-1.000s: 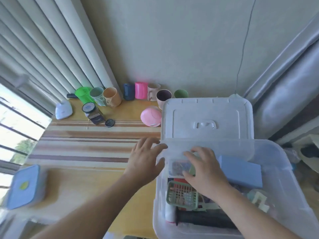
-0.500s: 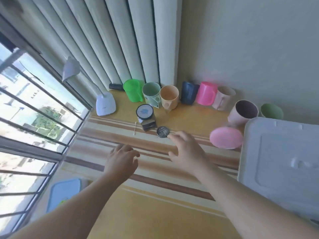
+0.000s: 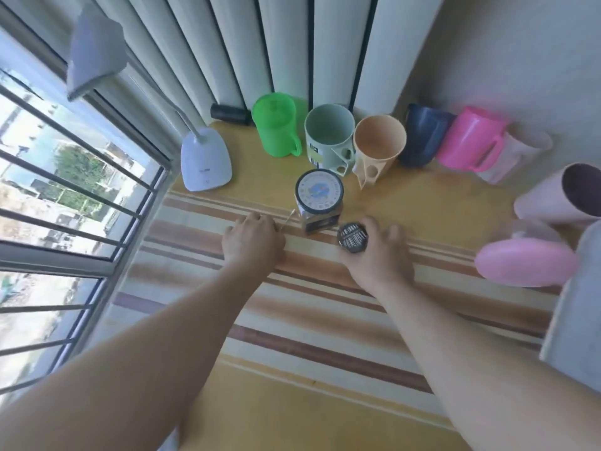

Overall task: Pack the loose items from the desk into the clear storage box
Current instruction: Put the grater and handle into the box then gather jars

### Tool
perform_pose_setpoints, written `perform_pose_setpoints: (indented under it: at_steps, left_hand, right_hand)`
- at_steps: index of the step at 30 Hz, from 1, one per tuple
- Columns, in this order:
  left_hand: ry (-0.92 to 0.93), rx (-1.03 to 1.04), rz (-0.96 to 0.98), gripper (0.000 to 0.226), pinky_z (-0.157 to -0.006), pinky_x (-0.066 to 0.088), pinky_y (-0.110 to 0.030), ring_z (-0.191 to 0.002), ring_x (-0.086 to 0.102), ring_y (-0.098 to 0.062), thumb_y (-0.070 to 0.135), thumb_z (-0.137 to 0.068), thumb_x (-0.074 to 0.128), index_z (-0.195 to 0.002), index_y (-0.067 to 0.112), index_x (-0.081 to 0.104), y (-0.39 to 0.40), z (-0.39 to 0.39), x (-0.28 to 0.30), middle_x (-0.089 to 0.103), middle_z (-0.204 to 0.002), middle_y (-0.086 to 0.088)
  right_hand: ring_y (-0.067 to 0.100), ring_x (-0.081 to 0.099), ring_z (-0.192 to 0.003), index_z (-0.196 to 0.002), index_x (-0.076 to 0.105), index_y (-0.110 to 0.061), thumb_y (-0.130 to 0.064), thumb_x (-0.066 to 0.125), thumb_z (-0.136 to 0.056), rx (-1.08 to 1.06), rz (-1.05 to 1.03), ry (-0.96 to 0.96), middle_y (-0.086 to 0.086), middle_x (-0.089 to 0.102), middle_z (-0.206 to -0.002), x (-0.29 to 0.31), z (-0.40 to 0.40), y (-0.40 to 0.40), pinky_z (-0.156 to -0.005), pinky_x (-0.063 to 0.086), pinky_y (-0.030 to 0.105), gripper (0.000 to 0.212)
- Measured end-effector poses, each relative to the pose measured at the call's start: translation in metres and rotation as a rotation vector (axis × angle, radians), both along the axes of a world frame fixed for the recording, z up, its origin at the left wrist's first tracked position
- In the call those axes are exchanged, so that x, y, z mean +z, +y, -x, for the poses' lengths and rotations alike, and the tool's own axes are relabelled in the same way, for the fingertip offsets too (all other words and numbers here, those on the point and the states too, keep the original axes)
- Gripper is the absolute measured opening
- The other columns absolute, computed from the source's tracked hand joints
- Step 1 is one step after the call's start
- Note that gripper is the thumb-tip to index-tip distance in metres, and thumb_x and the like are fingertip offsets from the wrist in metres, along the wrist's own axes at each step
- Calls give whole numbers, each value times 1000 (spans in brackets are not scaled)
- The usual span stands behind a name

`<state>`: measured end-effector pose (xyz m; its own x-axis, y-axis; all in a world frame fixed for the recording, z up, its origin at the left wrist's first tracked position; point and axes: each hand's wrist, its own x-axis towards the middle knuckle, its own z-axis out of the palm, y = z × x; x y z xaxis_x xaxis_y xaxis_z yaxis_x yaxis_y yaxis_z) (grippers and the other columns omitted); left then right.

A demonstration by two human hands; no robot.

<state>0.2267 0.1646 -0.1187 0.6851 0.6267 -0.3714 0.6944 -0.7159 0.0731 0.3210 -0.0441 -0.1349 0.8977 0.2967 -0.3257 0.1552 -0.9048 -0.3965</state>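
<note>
A small black round disc (image 3: 353, 237) with white print is pinched at the fingertips of my right hand (image 3: 380, 255), just right of a jar with a round black lid (image 3: 318, 198). My left hand (image 3: 253, 242) lies knuckles up on the striped mat (image 3: 325, 307), fingers loosely bent. Its tips are at the lower end of a thin white stick (image 3: 289, 219) lying left of the jar. Only a whitish edge of the storage box lid (image 3: 575, 320) shows at the right border.
Along the wall stand a green mug (image 3: 276, 125), a pale green cup (image 3: 330, 135), a tan cup (image 3: 377, 146), a navy cup (image 3: 422, 138) and a pink mug (image 3: 471, 138). A white lamp base (image 3: 205, 161) sits by the window. A pink oval case (image 3: 523, 266) lies right.
Both hands left the box and came to the back of the desk. My right hand has taken hold of the black disc. My left hand has moved up to the thin stick.
</note>
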Motion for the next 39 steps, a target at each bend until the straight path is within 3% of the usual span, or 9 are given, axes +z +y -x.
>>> perform_pose_setpoints:
  at_steps: [5, 9, 13, 16, 18, 25, 29, 34, 39]
  left_hand:
    - [49, -191, -72, 23, -78, 40, -38, -101, 59, -24, 32, -96, 46, -101, 22, 67, -25, 26, 9, 64, -100, 2]
    - [-126, -288, -38, 7, -68, 36, -36, -82, 62, -27, 22, -89, 60, -83, 19, 58, -58, 62, 17, 65, -78, 3]
    - [-352, -339, 43, 14, -60, 42, -34, -67, 58, -27, 14, -81, 71, -81, 18, 58, -115, 73, 40, 61, -68, 2]
    - [-500, -450, 121, 19, -69, 52, -39, -77, 65, -26, 17, -83, 72, -100, 23, 68, -180, 60, 82, 69, -80, 7]
    - [-606, -528, 129, 23, -73, 54, -40, -81, 66, -24, 16, -83, 73, -104, 24, 73, -228, 50, 115, 72, -85, 9]
    - [-803, -625, 194, 13, -75, 53, -36, -81, 66, -16, 19, -84, 73, -94, 26, 77, -407, 46, 202, 73, -85, 14]
    - [-696, -783, 190, 14, -77, 53, -35, -81, 64, -14, 31, -87, 63, -91, 32, 76, -486, 60, 208, 72, -84, 16]
    - [-377, -918, 78, 24, -78, 48, -34, -86, 62, -16, 41, -87, 49, -89, 36, 73, -547, 77, 192, 73, -85, 15]
    - [-199, -948, 49, 26, -87, 45, -34, -99, 58, -14, 46, -95, 48, -105, 39, 72, -581, 74, 186, 73, -100, 15]
  right_hand:
    - [22, 59, -104, -124, 57, -43, -69, 81, -68, 2, -121, 100, -2, 43, -117, 8, -3, -13, -82, 50, 33, 67]
    - [14, 58, -109, -125, 61, -31, -47, 89, -70, 41, -287, 233, -2, 47, -124, 30, -2, -42, -88, 41, 23, 64]
    - [10, 53, -106, -126, 61, -30, -41, 88, -72, 251, -284, 188, -5, 50, -121, 104, 4, -101, -95, 46, 30, 62]
    - [11, 53, -97, -118, 61, -32, -41, 86, -69, 434, -254, 15, -8, 50, -113, 170, 6, -177, -92, 51, 35, 55]
    - [3, 49, -99, -117, 63, -27, -38, 86, -70, 494, -221, -83, -9, 50, -113, 210, 6, -240, -93, 46, 25, 54]
    - [-6, 52, -99, -119, 62, -36, -38, 93, -70, 215, -212, -39, -11, 50, -111, 279, 44, -481, -81, 38, 7, 58]
    - [2, 52, -96, -122, 61, -40, -47, 90, -70, 86, -90, -32, -15, 48, -107, 248, 75, -586, -89, 45, 30, 60]
    - [28, 58, -108, -120, 64, -33, -52, 84, -65, -94, 65, -107, -4, 49, -105, 200, 89, -671, -87, 51, 39, 62]
    - [35, 52, -111, -108, 56, -22, -36, 71, -69, -83, 199, -56, 5, 45, -113, 170, 81, -678, -85, 52, 41, 44]
